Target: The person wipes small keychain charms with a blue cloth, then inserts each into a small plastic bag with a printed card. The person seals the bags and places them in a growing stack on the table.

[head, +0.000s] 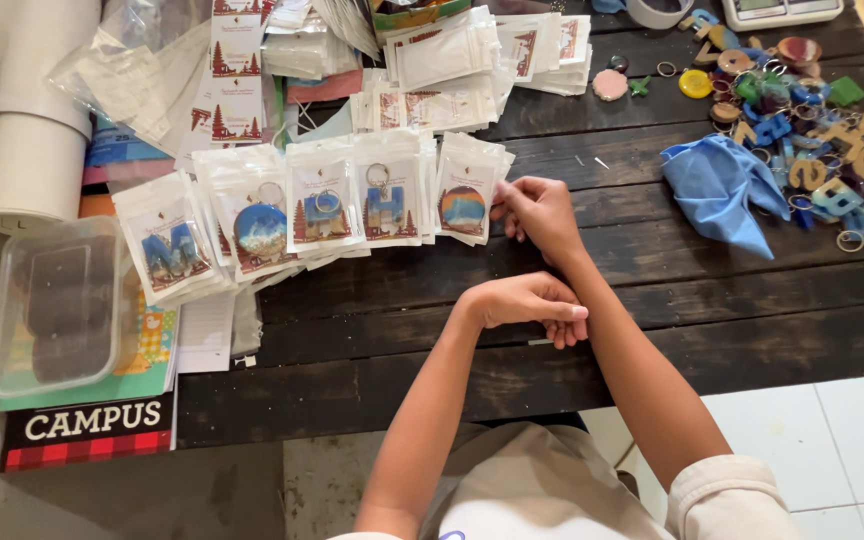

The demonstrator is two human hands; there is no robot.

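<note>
right hand (537, 212) pinches the right edge of the rightmost packaged keychain (465, 201), which lies upright at the row's end to its left, while left hand (532, 301) rests loosely curled, empty, on the right forearm, nearer the body.

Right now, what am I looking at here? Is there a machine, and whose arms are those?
No machine: a camera on a person's head looks down at their own bare arms over a dark wooden table. The right hand touches the edge of a small clear packet holding a round keychain, last in a row of similar packets. The left hand rests against the right forearm, holding nothing visible. To the right lie a blue cloth and a pile of loose keychains.
</note>
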